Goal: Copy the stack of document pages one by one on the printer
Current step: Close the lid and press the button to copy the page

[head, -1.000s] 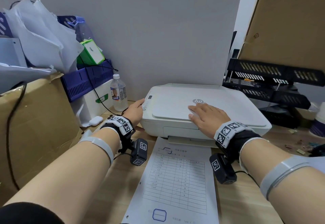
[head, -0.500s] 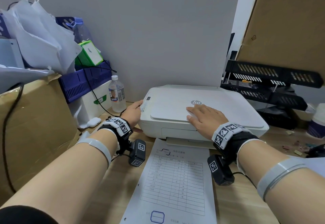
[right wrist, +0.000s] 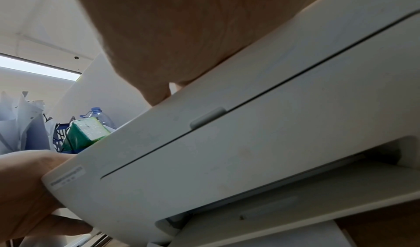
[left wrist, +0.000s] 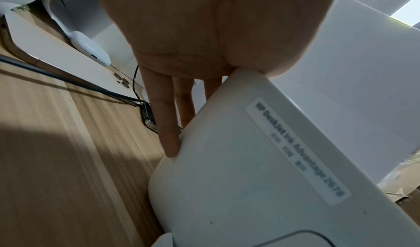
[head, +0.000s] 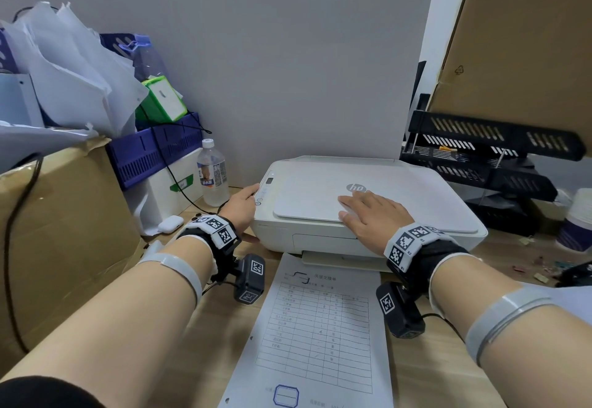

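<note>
A white HP printer [head: 416, 189] stands on the wooden desk with its scanner lid [head: 307, 196] down. My right hand [head: 368, 215] lies flat on the lid's front edge, fingers straight, just below the logo. At the printer's left front corner my left hand [head: 242, 204] touches the body, the thumb on top by the control panel and the fingers [left wrist: 168, 125] straight along the side wall. A printed form page [head: 317, 334] lies on the desk in front of the printer, between my forearms. The printer [right wrist: 250, 152] front and its paper slot fill the right wrist view.
A water bottle [head: 212, 173] and an earbuds case [head: 170, 223] stand left of the printer, near a cable [head: 179, 186]. A cardboard box [head: 64, 231], a blue crate [head: 153, 148] and loose papers fill the left. Black document trays [head: 487, 151] stand to the right.
Both hands stay where they were on the printer. Only the head view has shifted slightly.
</note>
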